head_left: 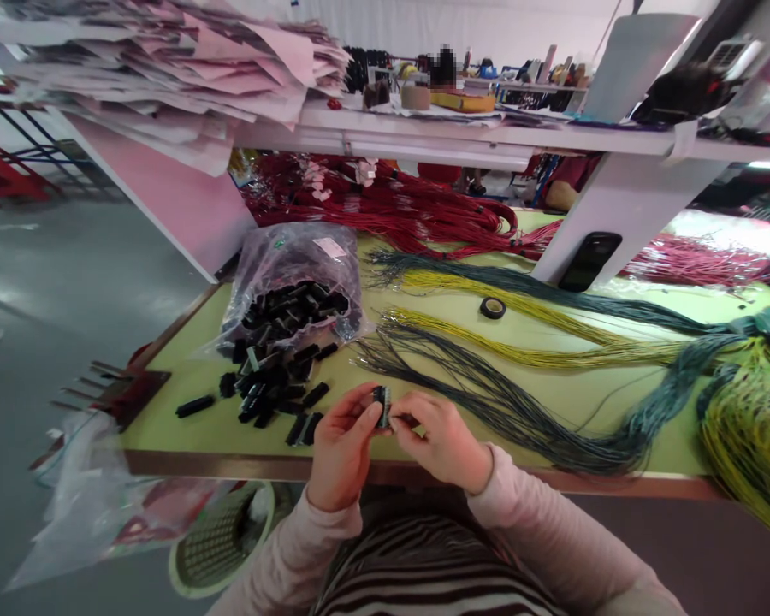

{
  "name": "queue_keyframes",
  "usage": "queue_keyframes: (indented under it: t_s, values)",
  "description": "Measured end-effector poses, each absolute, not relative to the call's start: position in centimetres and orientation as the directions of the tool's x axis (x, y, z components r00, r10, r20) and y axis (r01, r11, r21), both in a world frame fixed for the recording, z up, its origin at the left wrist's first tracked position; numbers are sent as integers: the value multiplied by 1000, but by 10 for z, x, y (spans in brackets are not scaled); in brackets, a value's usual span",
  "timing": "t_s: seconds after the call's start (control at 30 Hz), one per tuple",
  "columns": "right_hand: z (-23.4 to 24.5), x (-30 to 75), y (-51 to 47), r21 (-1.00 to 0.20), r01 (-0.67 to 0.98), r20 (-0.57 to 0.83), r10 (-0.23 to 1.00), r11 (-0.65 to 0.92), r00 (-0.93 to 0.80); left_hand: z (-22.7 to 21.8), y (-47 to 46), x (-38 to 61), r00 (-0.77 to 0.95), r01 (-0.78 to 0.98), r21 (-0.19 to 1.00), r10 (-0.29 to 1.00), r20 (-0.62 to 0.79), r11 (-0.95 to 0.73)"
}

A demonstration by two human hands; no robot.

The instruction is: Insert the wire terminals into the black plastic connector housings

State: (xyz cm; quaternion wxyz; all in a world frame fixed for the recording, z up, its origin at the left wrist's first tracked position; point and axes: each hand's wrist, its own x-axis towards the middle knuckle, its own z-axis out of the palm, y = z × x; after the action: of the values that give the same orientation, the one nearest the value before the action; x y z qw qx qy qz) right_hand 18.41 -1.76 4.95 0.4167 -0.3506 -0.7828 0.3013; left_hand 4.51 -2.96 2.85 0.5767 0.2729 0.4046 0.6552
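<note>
My left hand (343,445) is closed round a small black connector housing (381,405), held up over the front edge of the green table (192,428). Right beside it, my right hand (440,441) pinches at the connector's side, its fingertips pressed together on a thin dark wire end. Just left of my hands lies a scatter of loose black connectors (275,398). They spill from a clear plastic bag (295,282) behind them. Bundles of dark green wires (488,393) fan out to the right of my hands.
Yellow wires (526,351) and red wires (411,210) lie further back, with a tape roll (492,308) between them. A black phone (589,261) leans on a white shelf support. Stacked pink papers (186,68) fill the shelf. A woven basket (224,535) sits below the table.
</note>
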Motion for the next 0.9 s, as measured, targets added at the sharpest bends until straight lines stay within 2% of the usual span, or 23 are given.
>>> queue_keyframes:
  t_s: [0.13,0.37,0.5,0.57,0.63,0.7,0.77,0.83,0.9]
  values:
    - [57,188,-17,-893,194,298,857,406,-421,31,-28,47,-157,-558,830,981,-113,6]
    - [63,190,-20,-862,288,298,877,416,-376,24,-32,45,-275,-384,911,961,44,-151]
    - [57,190,-18,-923,178,248,882,340,-401,24,-30,46,-284,-414,899,958,22,-144]
    - [55,190,-18,-903,147,312,853,403,-418,26,-29,46,-236,-465,880,972,-20,-95]
    - [53,190,-19,-805,215,434,796,553,-422,27,-29,47,-202,-473,879,978,-44,-58]
    - [51,189,-20,-669,327,524,735,668,-430,26,-31,47,-237,-412,907,971,-18,-84]
    - [48,187,-22,-599,392,548,714,698,-436,23,-33,47,-301,-310,941,953,39,-136]
    - [47,187,-22,-620,391,539,731,680,-418,22,-34,47,-328,-264,952,943,63,-155]
    - [49,187,-21,-717,336,488,784,610,-383,23,-33,47,-293,-332,935,956,24,-125]
